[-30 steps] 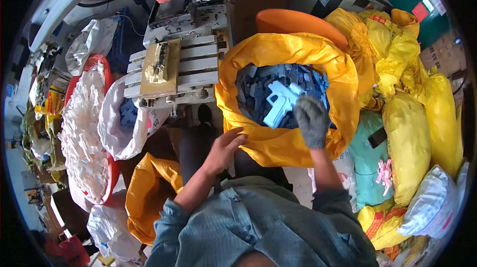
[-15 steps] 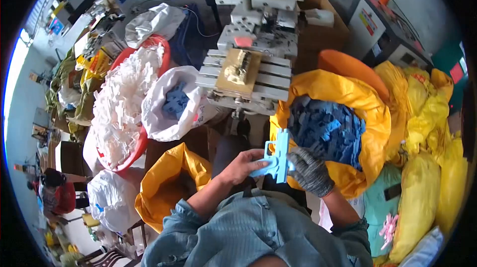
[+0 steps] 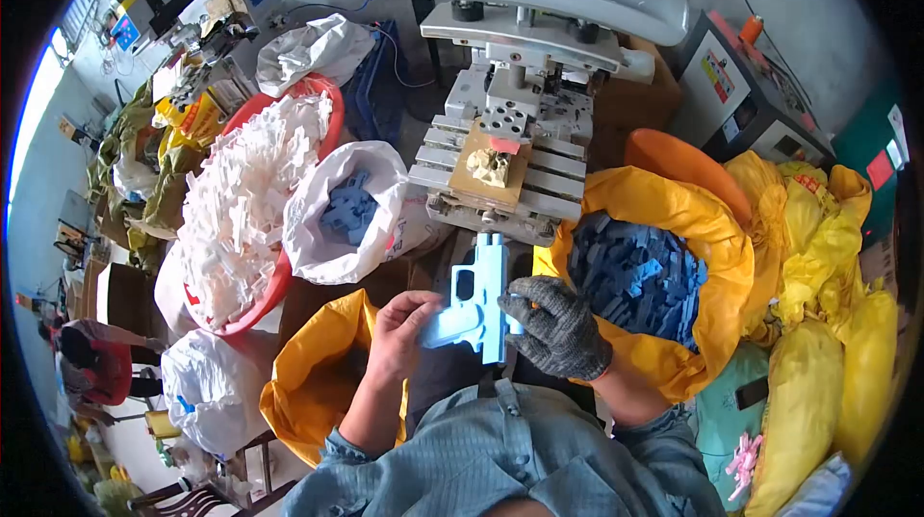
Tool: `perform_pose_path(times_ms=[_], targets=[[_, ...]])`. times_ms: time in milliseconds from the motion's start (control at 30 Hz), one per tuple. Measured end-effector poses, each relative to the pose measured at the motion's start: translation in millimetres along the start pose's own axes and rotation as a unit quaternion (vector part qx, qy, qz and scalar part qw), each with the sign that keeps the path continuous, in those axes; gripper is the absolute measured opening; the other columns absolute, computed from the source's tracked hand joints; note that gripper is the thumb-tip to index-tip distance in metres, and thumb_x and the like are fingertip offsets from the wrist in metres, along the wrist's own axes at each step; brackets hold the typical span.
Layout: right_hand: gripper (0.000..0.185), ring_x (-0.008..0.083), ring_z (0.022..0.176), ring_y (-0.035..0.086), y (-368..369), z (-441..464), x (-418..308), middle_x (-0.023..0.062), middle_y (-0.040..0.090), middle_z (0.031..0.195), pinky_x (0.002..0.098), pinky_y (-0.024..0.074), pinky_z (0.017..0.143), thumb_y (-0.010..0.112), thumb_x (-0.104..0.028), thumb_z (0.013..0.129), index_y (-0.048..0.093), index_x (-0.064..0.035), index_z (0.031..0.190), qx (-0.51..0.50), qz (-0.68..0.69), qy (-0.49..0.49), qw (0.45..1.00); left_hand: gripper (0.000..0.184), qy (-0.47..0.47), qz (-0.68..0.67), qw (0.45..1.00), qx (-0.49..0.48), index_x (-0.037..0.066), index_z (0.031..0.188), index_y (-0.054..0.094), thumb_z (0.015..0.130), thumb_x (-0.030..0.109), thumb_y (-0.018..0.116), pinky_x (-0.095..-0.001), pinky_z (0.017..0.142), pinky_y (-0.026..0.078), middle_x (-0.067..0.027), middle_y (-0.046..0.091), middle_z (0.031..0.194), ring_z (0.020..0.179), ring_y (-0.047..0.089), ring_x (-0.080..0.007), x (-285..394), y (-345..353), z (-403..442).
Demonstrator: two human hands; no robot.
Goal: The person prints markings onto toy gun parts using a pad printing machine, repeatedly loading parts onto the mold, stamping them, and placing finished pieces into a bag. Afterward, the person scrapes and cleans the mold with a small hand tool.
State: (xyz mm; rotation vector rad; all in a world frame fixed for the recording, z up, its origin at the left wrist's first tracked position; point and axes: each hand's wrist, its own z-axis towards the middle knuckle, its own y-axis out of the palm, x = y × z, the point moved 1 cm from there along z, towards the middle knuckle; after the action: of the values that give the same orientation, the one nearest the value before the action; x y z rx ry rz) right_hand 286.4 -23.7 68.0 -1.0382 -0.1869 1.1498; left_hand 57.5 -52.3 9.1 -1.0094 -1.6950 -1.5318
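Note:
A light blue plastic toy pistol [image 3: 489, 296] is held in front of my body, its muzzle end pointing up toward the machine. My bare left hand [image 3: 397, 329] is closed on its grip. On the other side, my right hand [image 3: 558, 326], in a dark grey knit glove, is closed around the slide near its rear end. Beyond the toy stands a machine with a slotted metal bed [image 3: 549, 188], and on it a wooden board [image 3: 472, 192] carries a cream-coloured fixture [image 3: 488, 168].
An orange-yellow sack of dark blue pieces [image 3: 717, 267] is at right. Left are a white sack of blue pieces [image 3: 385, 180], a red tub heaped with white pieces [image 3: 336, 122] and another orange sack [image 3: 313, 363]. A person [image 3: 87, 358] sits far left.
Both hands and the toy pistol have moved left in view, with the hold kept. The camera view has shifted, showing more of the machine's upper part.

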Motion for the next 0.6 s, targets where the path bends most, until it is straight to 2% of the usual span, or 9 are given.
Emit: perform_pose_path(times_ms=[167,333,400,433,500,600], targets=[[0.042,0.0312,0.096,0.055,21,-4,-4,0.0147,0.055,0.106,0.0402,0.0445,0.085,0.067,-0.022,0.072,0.059,-0.005,0.11,-0.04,0.016,0.021,0.999,0.01,0.004,0.082,0.995,0.053,0.0,0.086,0.062,0.086,0.009,0.059,-0.021,0.067,0.044,-0.0028,0.061,0.082,0.073,0.055,-0.0075,-3,-7,-5],[0.04,0.0299,0.097,0.054,11,3,-2,0.0147,0.055,0.105,0.0393,0.0449,0.084,0.066,-0.023,0.074,0.06,-0.0052,0.109,0.002,0.034,0.028,0.999,0.009,0.037,0.122,0.991,0.036,0.002,0.088,0.063,0.086,0.009,0.059,-0.0206,0.069,0.042,-0.001,0.061,0.085,0.076,0.054,-0.0076,4,-1,-5],[0.039,0.0292,0.099,0.054,5,8,6,0.0143,0.054,0.109,0.0393,0.0439,0.086,0.065,-0.023,0.076,0.06,-0.0053,0.11,0.023,0.019,0.03,0.999,0.008,0.143,0.185,0.972,0.018,0.0,0.09,0.061,0.086,0.004,0.056,-0.0228,0.073,0.043,-0.0053,0.058,0.094,0.085,0.054,-0.0108,14,7,5],[0.039,0.0291,0.101,0.053,3,10,11,0.0143,0.053,0.11,0.0394,0.0435,0.087,0.065,-0.023,0.076,0.06,-0.0055,0.11,0.033,0.008,0.038,0.999,0.008,0.146,0.185,0.972,0.016,0.0,0.09,0.061,0.086,0.004,0.056,-0.0228,0.073,0.043,-0.0053,0.058,0.094,0.085,0.054,-0.0108,21,14,11],[0.039,0.0295,0.102,0.053,1,21,24,0.0137,0.053,0.112,0.0391,0.0429,0.088,0.063,-0.022,0.078,0.058,-0.0074,0.113,0.048,-0.027,0.035,0.998,0.011,0.282,0.33,0.9,0.035,-0.001,0.093,0.061,0.084,0.002,0.055,-0.0263,0.078,0.043,-0.0092,0.057,0.097,0.09,0.055,-0.0161,39,30,29],[0.039,0.0302,0.102,0.053,-1,46,51,0.013,0.053,0.113,0.0381,0.0429,0.088,0.06,-0.018,0.078,0.056,-0.0101,0.116,0.076,-0.066,0.059,0.993,0.016,0.357,0.407,0.839,0.047,0.001,0.096,0.061,0.082,0.002,0.055,-0.0308,0.079,0.044,-0.0129,0.057,0.096,0.091,0.057,-0.0248,50,42,76]])
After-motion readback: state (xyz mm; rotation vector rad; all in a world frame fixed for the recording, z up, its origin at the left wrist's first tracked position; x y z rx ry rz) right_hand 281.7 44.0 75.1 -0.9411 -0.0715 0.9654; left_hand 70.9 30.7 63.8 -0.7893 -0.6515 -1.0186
